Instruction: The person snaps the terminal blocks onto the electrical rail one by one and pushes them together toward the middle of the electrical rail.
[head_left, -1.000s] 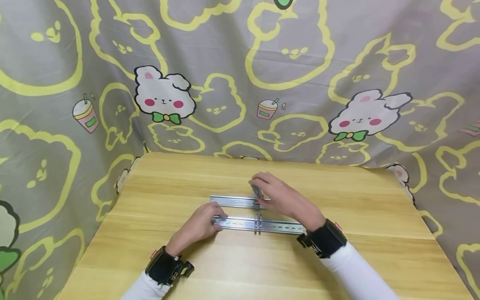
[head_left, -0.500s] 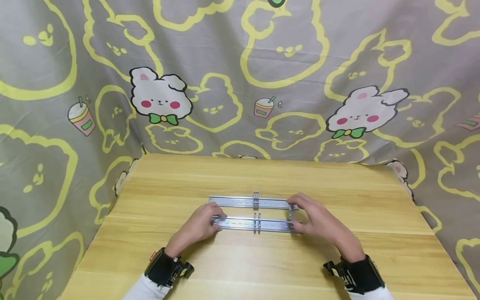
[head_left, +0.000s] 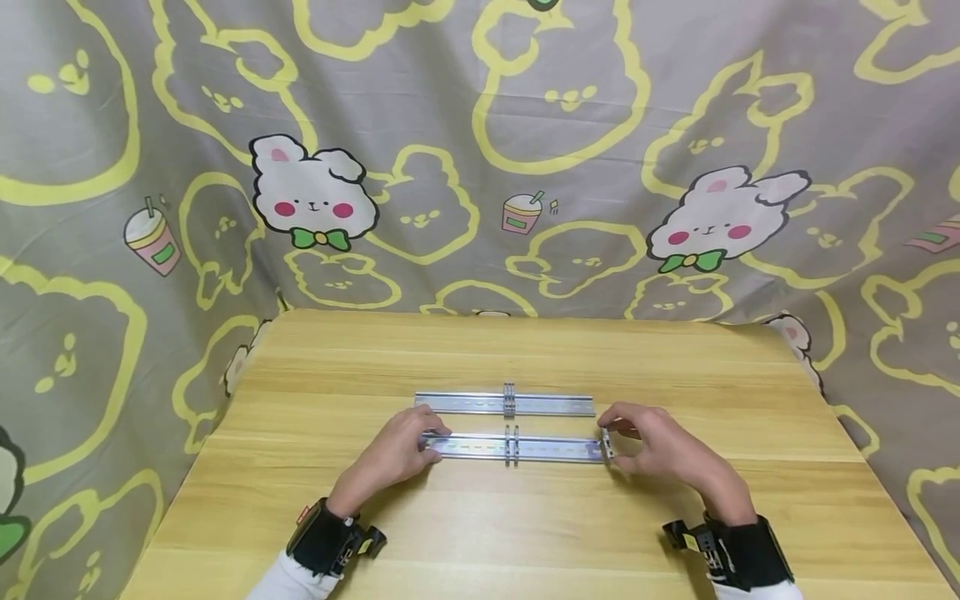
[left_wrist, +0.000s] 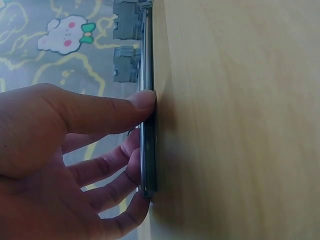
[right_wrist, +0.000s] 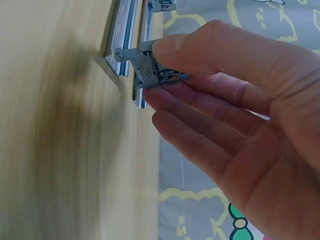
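Two slotted metal DIN rails lie parallel on the table. My left hand (head_left: 397,446) grips the left end of the near rail (head_left: 558,450), thumb on its front edge and fingers behind, as the left wrist view shows. Between thumb and fingertips, my right hand (head_left: 663,446) pinches a grey DIN rail clip (right_wrist: 145,67), held upright right at the near rail's right end. Two similar clips (left_wrist: 125,67) sit a small gap apart mid-way along that rail. On the far rail (head_left: 461,403), several clips (head_left: 509,400) stand close together near its middle.
The wood-grain table (head_left: 480,533) extends on all sides of the rails. A grey patterned curtain (head_left: 435,100) hangs along its back and sides. Black wrist cameras are strapped to the left wrist (head_left: 326,537) and right wrist (head_left: 742,550).
My right hand has moved from the far rail's middle, rightward and nearer, to the near rail's right end, with a clip in its fingers. The left hand has kept its grip.
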